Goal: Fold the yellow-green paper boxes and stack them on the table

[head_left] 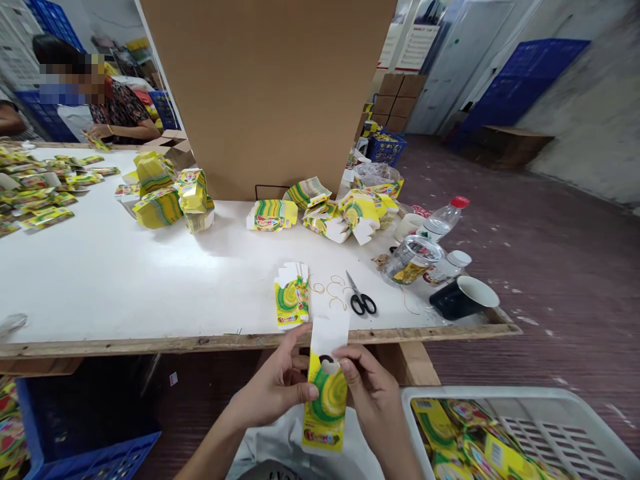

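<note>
A yellow and green printed carton (326, 407) is held upright over my lap, just off the table's near edge. Its white top flap stands raised, and a rounded cut-out shows below the flap. My left hand (283, 373) grips the carton's left side, thumb on the front. At the upper right side, the thumb and fingers of my right hand (367, 380) pinch the edge by the cut-out. Just beyond my hands, a small stack of flat cartons (291, 297) lies on the white table (200, 280). Black-handled scissors (361, 297) and several rubber bands (336, 290) are beside it.
Bundles of flat cartons (273, 215) line the table's back, before a tall cardboard sheet (270, 87). A dark mug (457, 300), jar (410, 260) and bottle (443, 220) crowd the right corner. A white basket (550, 400) of cartons stands lower right. A person (123, 110) sits back left.
</note>
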{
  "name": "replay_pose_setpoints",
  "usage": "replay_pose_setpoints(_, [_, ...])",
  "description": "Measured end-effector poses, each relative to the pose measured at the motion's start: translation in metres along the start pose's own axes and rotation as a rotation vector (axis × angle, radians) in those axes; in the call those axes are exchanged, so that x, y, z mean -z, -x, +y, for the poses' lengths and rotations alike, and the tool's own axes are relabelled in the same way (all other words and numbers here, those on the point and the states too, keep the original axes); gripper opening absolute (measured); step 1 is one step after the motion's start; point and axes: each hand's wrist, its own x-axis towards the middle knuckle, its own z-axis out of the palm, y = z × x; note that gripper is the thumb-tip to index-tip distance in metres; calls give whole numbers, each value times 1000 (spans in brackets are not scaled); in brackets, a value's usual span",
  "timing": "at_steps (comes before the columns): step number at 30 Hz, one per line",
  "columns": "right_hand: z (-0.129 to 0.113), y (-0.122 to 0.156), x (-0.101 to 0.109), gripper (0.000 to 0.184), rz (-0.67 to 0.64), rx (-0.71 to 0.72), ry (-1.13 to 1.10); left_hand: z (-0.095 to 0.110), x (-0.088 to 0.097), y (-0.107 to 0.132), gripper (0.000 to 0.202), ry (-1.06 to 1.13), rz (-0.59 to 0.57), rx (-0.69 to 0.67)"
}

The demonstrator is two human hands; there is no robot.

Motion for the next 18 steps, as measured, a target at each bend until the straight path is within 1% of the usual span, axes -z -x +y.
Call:
replay_pose_setpoints(1, [1,-1,0,26,55,-12,-2,0,0,-1,76,-27,2,-4])
replay_pose_setpoints(3, [1,-4,2,33,111,-19,-8,1,1,-3,59,-145,59,-54])
replay_pose_setpoints(4, [1,-5,4,34,89,-15,-13,1,1,-4,51,-220,103,-90])
replay_pose_setpoints(6, [0,-6,6,36,-24,-51,-37,2,1,-5,39,-366,181,-143])
replay_pose_setpoints(7, [-1,-7,6,36,-92,-93,-52,2,1,-5,37,-422,200,-154])
replay_pose_setpoints(9, [-1,-6,5,39,-190,-195,-71,3,1,-4,38,-461,188,-141])
replay_pose_setpoints(11, [1,-4,2,42,-206,-230,-41,4,0,-3,43,-416,131,-117])
replay_pose_setpoints(14, [4,-1,-4,35,-150,-173,101,5,-1,-2,47,-265,62,-78])
replay_pose_setpoints(18, [3,-1,-10,34,-116,-131,181,4,-1,-5,50,-76,100,-47])
